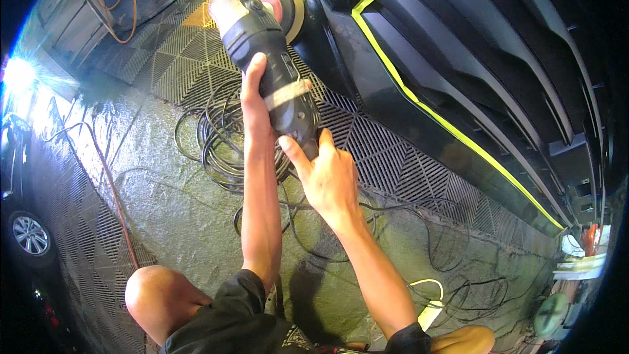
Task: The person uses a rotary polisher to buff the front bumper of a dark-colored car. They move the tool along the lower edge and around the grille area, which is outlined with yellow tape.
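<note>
A black power polisher [262,39] slants across the upper middle, its head end wrapped in something pale and a light strip of tape round its body. My left hand [257,101] is closed around the body from the left, thumb up along its side. At the rear end, my right hand [331,180] grips the tool between thumb and fingers. The round polishing pad [296,13] faces a dark car bumper [386,108]; whether it touches cannot be made out. Yellow-green masking tape [426,99] runs along the edge of the slatted black grille [485,59].
Coiled black cable [206,134] lies on the wet floor beyond my forearms, with loose loops trailing right. A yellow power strip [430,314] sits near my right knee. Far left are a grey bin [98,16] with an orange cord, a bright lamp [19,75] and a car wheel [31,234].
</note>
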The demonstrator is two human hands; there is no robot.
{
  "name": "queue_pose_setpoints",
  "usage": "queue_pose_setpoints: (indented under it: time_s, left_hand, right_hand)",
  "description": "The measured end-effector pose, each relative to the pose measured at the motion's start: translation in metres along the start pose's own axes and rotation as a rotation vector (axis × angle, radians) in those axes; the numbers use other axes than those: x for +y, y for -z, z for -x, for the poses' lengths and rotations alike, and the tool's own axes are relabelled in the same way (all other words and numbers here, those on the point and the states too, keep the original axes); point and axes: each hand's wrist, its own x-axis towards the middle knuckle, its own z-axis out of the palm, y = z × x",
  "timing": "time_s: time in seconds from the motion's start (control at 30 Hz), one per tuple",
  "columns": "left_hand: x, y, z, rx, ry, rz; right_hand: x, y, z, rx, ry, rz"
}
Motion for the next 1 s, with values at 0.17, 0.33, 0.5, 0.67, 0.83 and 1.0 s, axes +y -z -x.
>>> queue_pose_setpoints:
  time_s: [0.17, 0.33, 0.5, 0.67, 0.83, 1.0]
  left_hand:
    - [0.021, 0.005, -0.031, -0.001, 0.0, -0.056]
    - [0.025, 0.009, -0.039, -0.026, -0.033, -0.047]
    - [0.006, 0.008, -0.01, -0.002, 0.022, 0.022]
    - [-0.025, 0.002, 0.035, 0.075, 0.026, 0.004]
    - [-0.051, -0.002, 0.075, 0.141, 0.053, 0.04]
    - [-0.08, 0.007, 0.124, 0.154, 0.084, 0.0]
  right_hand:
    - [-0.021, -0.009, -0.025, 0.02, 0.039, -0.05]
    - [-0.027, -0.007, -0.036, -0.008, 0.035, -0.081]
    - [-0.01, 0.008, -0.016, -0.076, 0.019, -0.031]
    - [0.01, 0.029, 0.024, -0.056, -0.004, 0.063]
    - [0.037, 0.041, 0.067, -0.094, -0.071, 0.004]
    - [0.075, 0.036, 0.105, -0.039, -0.072, -0.019]
